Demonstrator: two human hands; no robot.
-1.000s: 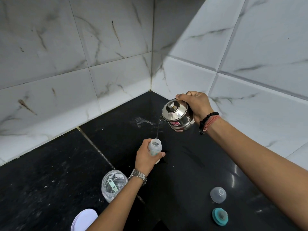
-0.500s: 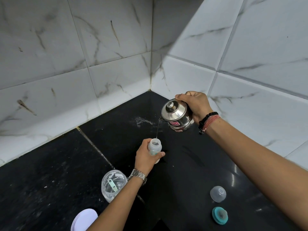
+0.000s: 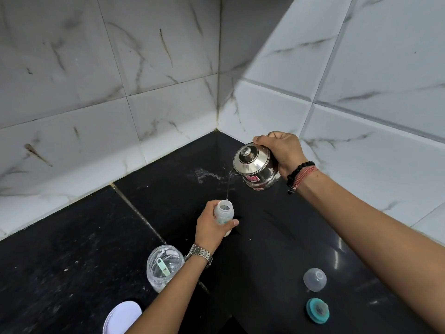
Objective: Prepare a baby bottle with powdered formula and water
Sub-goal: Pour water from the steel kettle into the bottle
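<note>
My left hand (image 3: 210,228) grips a small clear baby bottle (image 3: 224,212) that stands upright and uncapped on the black counter (image 3: 72,261). Above and to its right, my right hand (image 3: 281,150) holds a shiny steel kettle (image 3: 255,166) tilted toward the bottle. A thin stream of water (image 3: 227,186) falls from the spout into the bottle's mouth. A clear formula jar (image 3: 163,266) with a green scoop (image 3: 162,266) inside stands open by my left wrist.
A white jar lid (image 3: 121,317) lies at the bottom edge. A clear dome cap (image 3: 314,279) and a teal nipple ring (image 3: 317,310) rest on the counter at the lower right. Marble-tiled walls (image 3: 168,68) meet in a corner behind.
Almost nothing differs: the kettle stays tilted and the water keeps running into the bottle. Both hands hold their places.
</note>
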